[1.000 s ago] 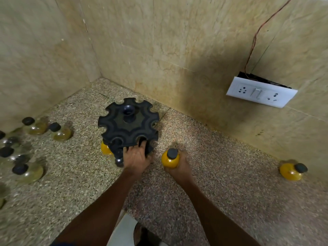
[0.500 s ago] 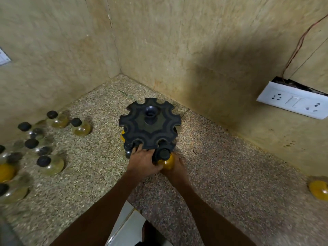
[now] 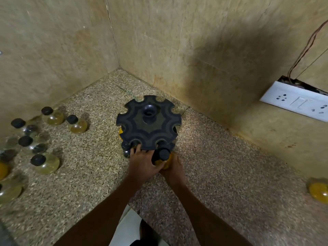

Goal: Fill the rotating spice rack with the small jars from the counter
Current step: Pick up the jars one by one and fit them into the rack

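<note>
The left hand (image 3: 143, 162) grips the near rim of the black spice rack (image 3: 148, 122), which stands near the counter's back corner, probably to steady it. The right hand (image 3: 173, 170) grasps a yellow jar (image 3: 164, 158), feeding it into a near slot. More jars (image 3: 44, 161) wait by the counter's left edge, so filling looks barely begun.

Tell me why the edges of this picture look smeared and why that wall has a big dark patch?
Head view: the jars at the left edge and the yellow jar far right are blurred, while the rack is sharper; a broad shadow darkens the right wall; the wide-angle lens bends the wall lines.
</note>
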